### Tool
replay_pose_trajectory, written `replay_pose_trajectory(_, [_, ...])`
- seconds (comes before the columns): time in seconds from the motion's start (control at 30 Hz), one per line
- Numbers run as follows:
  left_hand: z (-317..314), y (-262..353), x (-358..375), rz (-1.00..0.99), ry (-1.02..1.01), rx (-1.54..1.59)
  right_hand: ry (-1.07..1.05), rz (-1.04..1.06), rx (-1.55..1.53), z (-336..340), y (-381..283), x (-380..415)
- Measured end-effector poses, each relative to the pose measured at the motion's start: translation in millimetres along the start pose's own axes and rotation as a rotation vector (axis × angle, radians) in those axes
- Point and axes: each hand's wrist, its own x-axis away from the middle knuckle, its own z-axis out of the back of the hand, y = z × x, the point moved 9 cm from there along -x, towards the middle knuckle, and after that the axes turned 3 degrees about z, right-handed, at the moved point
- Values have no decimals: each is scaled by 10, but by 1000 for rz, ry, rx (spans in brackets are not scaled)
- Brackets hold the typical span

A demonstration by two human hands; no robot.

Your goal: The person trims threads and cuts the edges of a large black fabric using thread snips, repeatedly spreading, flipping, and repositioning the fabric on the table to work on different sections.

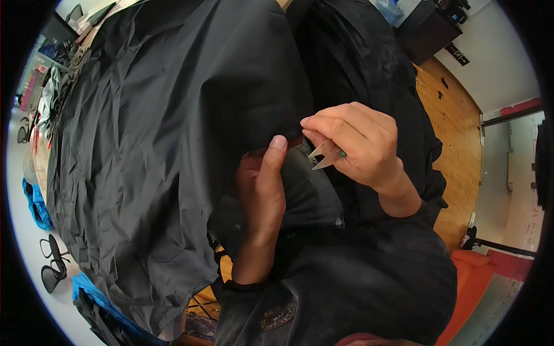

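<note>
A large sheet of black fabric (144,115) spreads over the table and hangs into my lap. My left hand (262,187) is closed on a fold of it near the edge, thumb on top and fingers partly hidden behind the cloth. My right hand (363,141) is closed just to the right, thumb and forefinger pinched together at the fabric's edge. What sits in that pinch is too small to make out. Two pointed metal blades of thread snips (325,158) stick out from under the curled fingers of this hand, pointing left, with a small green part beside them.
Black cloth also drapes down on the right, above the wooden floor (444,115). A dark cabinet (427,34) stands at the upper right, an orange seat (470,282) at the lower right. Blue cloth (36,205) and a pink box (34,86) are at the left.
</note>
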Motion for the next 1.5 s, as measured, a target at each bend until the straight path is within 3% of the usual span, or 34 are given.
replay_pose_trajectory(0.17, [-66,173,89,-130,105,-286,-50,117,177,-9,-75,-6])
replay_pose_trajectory(0.33, [-68,98,68,-19,135,-235,-51,184,260,-115,-19,3])
replay_pose_trajectory(0.53, [75,-128,40,52,82,-192,49,96,170,-123,94,39])
replay_pose_trajectory(0.67, [77,-106,-6,-78,161,-63,142,-93,145,-72,314,77])
replay_pose_trajectory(0.73, [106,43,-73,-205,-30,46,204,-386,90,35,657,196])
replay_pose_trajectory(0.77, [136,48,-90,-206,-32,46,295,-576,-162,17,904,363])
replay_pose_trajectory(0.83, [167,-111,-134,-12,-52,237,231,-680,-462,-87,961,516])
replay_pose_trajectory(0.87, [184,-121,-148,-14,-48,233,210,-624,-548,-114,866,457])
replay_pose_trajectory(0.97, [84,-185,-164,56,-174,297,145,-353,-432,-10,520,193])
replay_pose_trajectory(1.13, [62,-171,-147,79,-221,403,40,-231,-303,-86,300,83])
replay_pose_trajectory(1.2, [44,-152,-127,85,-178,358,63,-82,-191,-73,196,46])
replay_pose_trajectory(1.4, [29,-119,-97,21,-192,227,33,3,110,-135,66,44])
replay_pose_trajectory(1.5, [-7,-123,-119,42,-181,183,33,-1,33,-197,113,61])
